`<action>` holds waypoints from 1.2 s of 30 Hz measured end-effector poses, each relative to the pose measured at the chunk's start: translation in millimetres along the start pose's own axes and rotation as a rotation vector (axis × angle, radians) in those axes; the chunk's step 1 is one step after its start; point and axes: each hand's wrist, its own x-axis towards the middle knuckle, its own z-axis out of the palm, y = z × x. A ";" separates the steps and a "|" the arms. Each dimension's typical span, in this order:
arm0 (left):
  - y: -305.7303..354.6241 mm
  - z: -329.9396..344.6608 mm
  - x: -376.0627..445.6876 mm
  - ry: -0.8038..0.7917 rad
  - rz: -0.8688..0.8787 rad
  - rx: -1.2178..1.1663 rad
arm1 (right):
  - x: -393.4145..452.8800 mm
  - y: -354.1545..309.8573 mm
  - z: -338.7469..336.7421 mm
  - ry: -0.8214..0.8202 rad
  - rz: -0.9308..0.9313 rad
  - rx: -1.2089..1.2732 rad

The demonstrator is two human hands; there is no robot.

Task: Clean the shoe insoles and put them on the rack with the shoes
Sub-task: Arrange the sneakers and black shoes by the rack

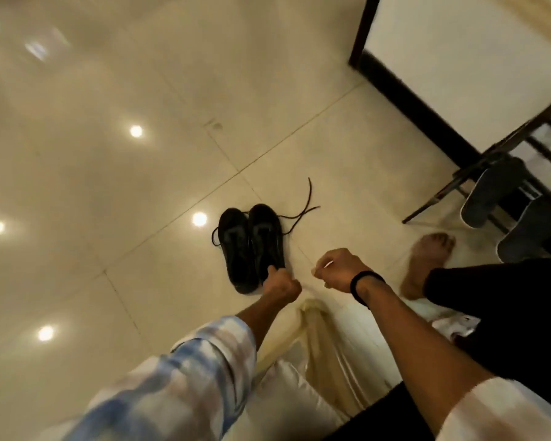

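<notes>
We looked down at a glossy cream tiled floor [140, 186] dotted with reflected ceiling lights. Near the centre stood a pair of black shoes [250, 246], side by side and touching, toes toward 12 o'clock. Loose laces [303, 205] trailed from them toward 1 o'clock. We could not tell whether insoles sat inside; the openings were dark and blurred.

Our left hand [282, 286], at 6 o'clock of the shoes, had its fingers curled, gripping the heel of the right-hand shoe. Our right hand [339, 270], just to 3 o'clock of the left, hung curled in a loose fist; something small and pale showed at its fingers, but we could not make out whether it held anything. A black band [365, 284] circled that wrist.

At 3 o'clock of the frame, a dark slatted rack [477, 173] held grey slippers [490, 195], partly cut off by the edge. A bare foot [427, 262] stood near the rack. Pale cloth [318, 345] lay between our forearms, blurred.
</notes>
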 end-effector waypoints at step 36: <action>207.7 -89.6 -293.7 0.615 1.411 0.095 | -226.1 35.2 -188.1 0.607 -0.129 0.556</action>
